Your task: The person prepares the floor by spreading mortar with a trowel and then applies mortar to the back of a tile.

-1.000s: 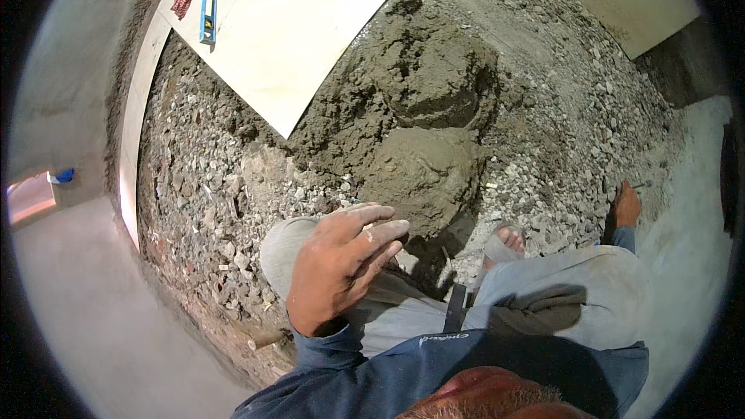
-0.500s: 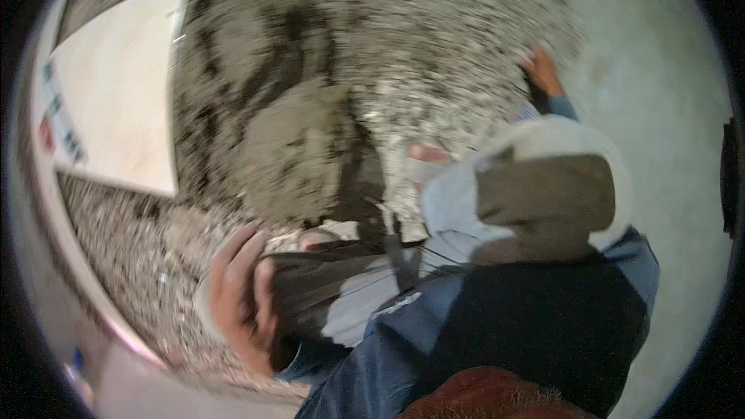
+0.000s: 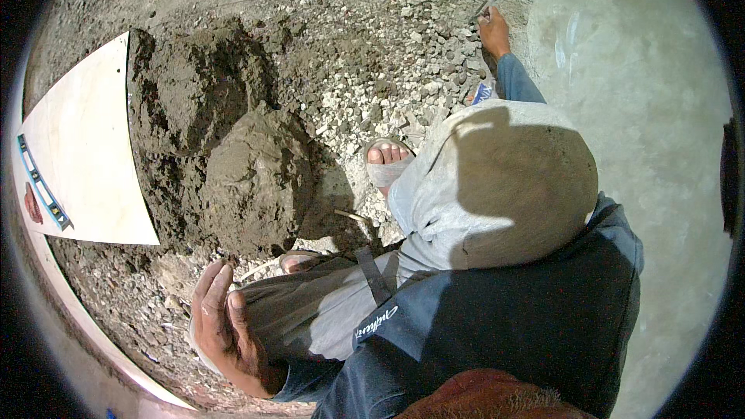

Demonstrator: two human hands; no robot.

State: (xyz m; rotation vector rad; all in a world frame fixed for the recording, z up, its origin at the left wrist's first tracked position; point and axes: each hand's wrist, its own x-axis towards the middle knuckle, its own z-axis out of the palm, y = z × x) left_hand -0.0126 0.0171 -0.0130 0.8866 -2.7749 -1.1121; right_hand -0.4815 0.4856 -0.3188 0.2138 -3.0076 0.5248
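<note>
My left hand rests on my left knee, its fingers stretched out and nothing in it. My right hand reaches past my right knee to the loose gravel, beside the edge of a smooth concrete floor. Its fingers are bent together around something small and greyish that I cannot make out. Two lumpy heaps of wet grey mortar, a near one and a far one, lie on the ground before my feet. Close to my right forearm shows a blue and white printed piece, partly hidden by my knee.
A white board lies left of the mortar, carrying a blue spirit level and a reddish object. My sandalled foot stands on the stones. A thin pale stick lies near it. A pale strip edges the gravel on the left.
The view has turned, so the board and mortar sit further left and lower. My right hand has moved farther forward along the gravel's edge. My left hand stays on the knee.
</note>
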